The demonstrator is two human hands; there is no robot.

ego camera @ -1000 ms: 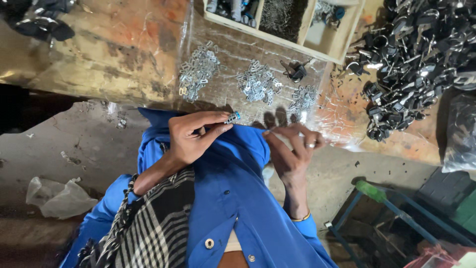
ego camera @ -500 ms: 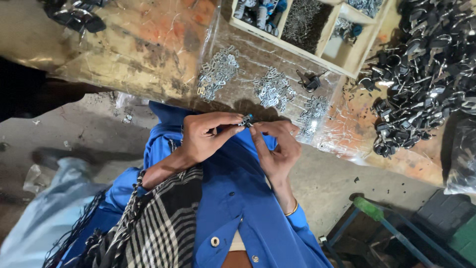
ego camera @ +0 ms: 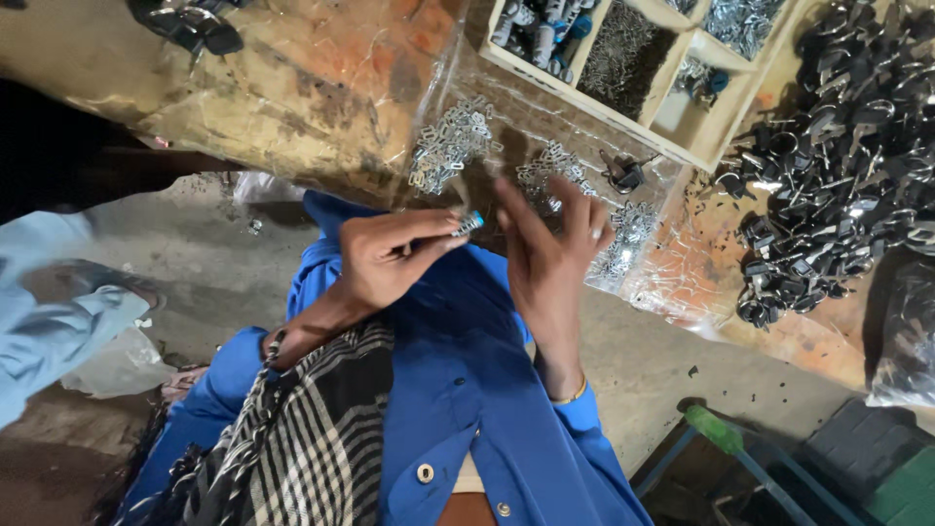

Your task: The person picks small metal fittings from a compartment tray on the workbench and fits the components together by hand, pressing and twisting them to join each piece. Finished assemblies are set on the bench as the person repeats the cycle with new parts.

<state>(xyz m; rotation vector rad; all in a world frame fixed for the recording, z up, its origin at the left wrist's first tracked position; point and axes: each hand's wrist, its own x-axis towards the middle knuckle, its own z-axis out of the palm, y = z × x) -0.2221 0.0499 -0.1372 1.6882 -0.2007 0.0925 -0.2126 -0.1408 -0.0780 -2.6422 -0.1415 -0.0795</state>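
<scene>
My left hand (ego camera: 390, 258) pinches a small metal part with a blue tip (ego camera: 467, 224) between thumb and fingers, just below the table edge. Beside it my right hand (ego camera: 550, 258) is raised with fingers spread and blurred, holding nothing that I can see; a ring sits on one finger. Both hands hover over my blue sleeves, in front of a clear plastic sheet (ego camera: 672, 282) on the workbench. On that sheet lie small piles of silver metal clips (ego camera: 448, 146) and another pile (ego camera: 623, 239) near my right hand.
A wooden divided tray (ego camera: 682, 141) holds small parts at the back. A large heap of black metal pieces (ego camera: 838, 175) covers the right of the rusty orange bench (ego camera: 292, 78). A light-blue clothed leg of another person (ego camera: 49, 312) is at left. A green-handled tool (ego camera: 716, 429) lies at lower right.
My right hand has come off the part and opened with fingers spread. My left hand keeps hold of the blue-tipped part. The view has shifted, and a person's leg has come in at left.
</scene>
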